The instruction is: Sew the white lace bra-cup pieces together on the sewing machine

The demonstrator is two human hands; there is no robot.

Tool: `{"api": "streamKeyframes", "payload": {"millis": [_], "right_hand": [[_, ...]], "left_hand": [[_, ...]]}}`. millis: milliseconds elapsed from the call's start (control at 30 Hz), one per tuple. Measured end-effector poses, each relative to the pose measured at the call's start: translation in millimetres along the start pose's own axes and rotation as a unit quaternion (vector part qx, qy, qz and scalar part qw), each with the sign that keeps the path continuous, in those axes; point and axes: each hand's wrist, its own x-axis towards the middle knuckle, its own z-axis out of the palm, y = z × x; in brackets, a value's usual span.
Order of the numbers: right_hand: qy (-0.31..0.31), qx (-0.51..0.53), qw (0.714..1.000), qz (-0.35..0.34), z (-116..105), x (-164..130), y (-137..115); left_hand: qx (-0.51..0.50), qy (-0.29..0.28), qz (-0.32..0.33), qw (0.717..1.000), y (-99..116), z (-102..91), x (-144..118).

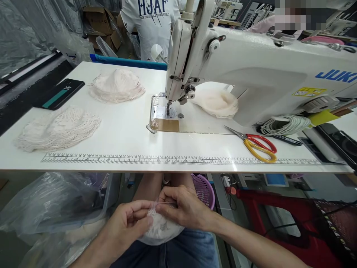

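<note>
Lace piece (160,227), white, thin, openwork, sits in the lap at 6 o'clock, below the tabletop (125,130) edge. Left hand (128,219) grip pinched shut on its left edge; right hand (185,208) grip pinched shut on its top edge. Risk, as judged: lace snags or stretches if pulled apart. At 10 o'clock, scalloped lace stack (58,128); at 12, sewing machine (251,70), glossy; at 2, scissors (255,146).

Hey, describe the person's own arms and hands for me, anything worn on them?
Both forearms are bare as far as the picture shows, with no sleeves or gloves. The left hand and right hand show no ring, watch or bracelet that I can make out. Blue denim jeans cover the lap below them.
</note>
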Motion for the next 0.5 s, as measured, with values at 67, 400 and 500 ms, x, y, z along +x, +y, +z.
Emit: {"api": "streamKeyframes", "payload": {"millis": [67,400,500], "right_hand": [[-0.001,-0.006,1.0,0.002,0.1,0.0,-0.6],[-0.085,-0.017,0.994,-0.06,-10.0,-8.8,10.2],[-0.144,-0.068,0.983,-0.088,-12.7,-16.5,11.1]], "left_hand": [[-0.007,-0.001,-0.001,1.0,-2.3,0.4,2.7],[0.093,0.007,-0.046,0.995,3.0,-22.4,-3.3],[0.106,-0.004,-0.038,0.994,1.3,-30.1,-5.7]]}}
